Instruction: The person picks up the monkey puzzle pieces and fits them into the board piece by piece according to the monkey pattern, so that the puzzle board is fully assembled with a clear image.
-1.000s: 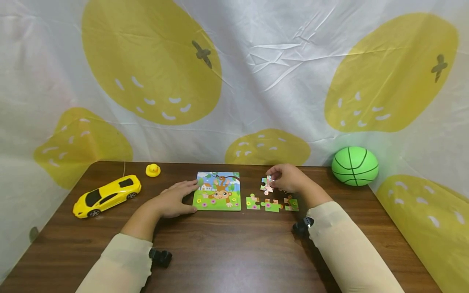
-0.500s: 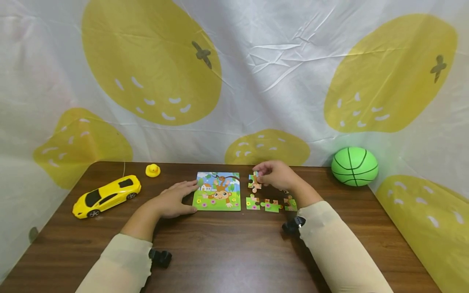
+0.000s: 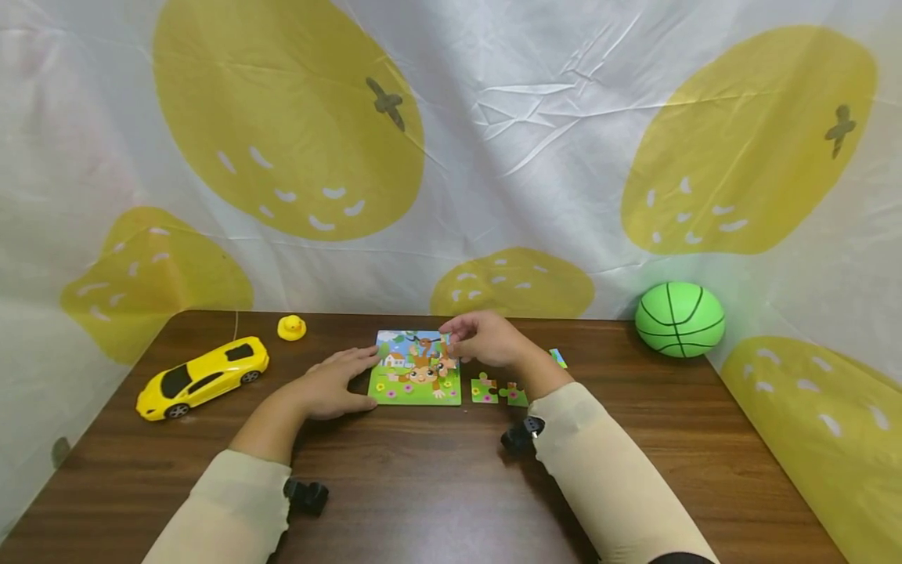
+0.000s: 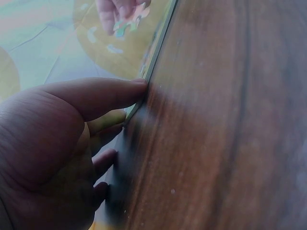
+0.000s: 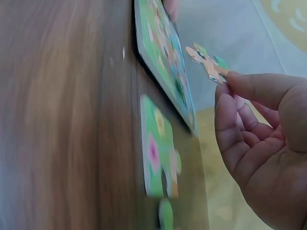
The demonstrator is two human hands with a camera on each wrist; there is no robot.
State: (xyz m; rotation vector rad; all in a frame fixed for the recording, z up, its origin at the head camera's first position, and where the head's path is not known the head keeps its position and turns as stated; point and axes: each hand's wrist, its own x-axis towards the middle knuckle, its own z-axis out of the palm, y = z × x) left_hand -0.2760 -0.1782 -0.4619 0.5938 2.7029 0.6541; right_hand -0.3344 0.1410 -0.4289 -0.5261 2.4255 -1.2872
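Note:
My left hand (image 3: 331, 388) rests on the table with fingers extended along the left side of a square monkey puzzle board (image 3: 395, 397). In the left wrist view, its thumb (image 4: 105, 96) touches the board's edge. Above the board's right part, my right hand (image 3: 489, 341) pinches a jigsaw piece (image 5: 206, 62) between thumb and fingertips; the right wrist view shows part of a monkey face on it. Two green flowered jigsaw pieces lie right of the board, one whole piece (image 3: 483, 390) and one partly covered piece (image 3: 516, 395). Beyond my right wrist, a bluish piece (image 3: 558, 358) peeks out.
A yellow toy car (image 3: 204, 378) and a small yellow rubber duck (image 3: 291, 328) stand on the left of the brown wooden table (image 3: 423, 486). A green ball (image 3: 680, 319) sits at the back right. Cloth with lemon prints hangs behind the table.
My right hand has carried the jigsaw piece leftward, from above the loose pieces to over the board's right side. The left hand stays in place.

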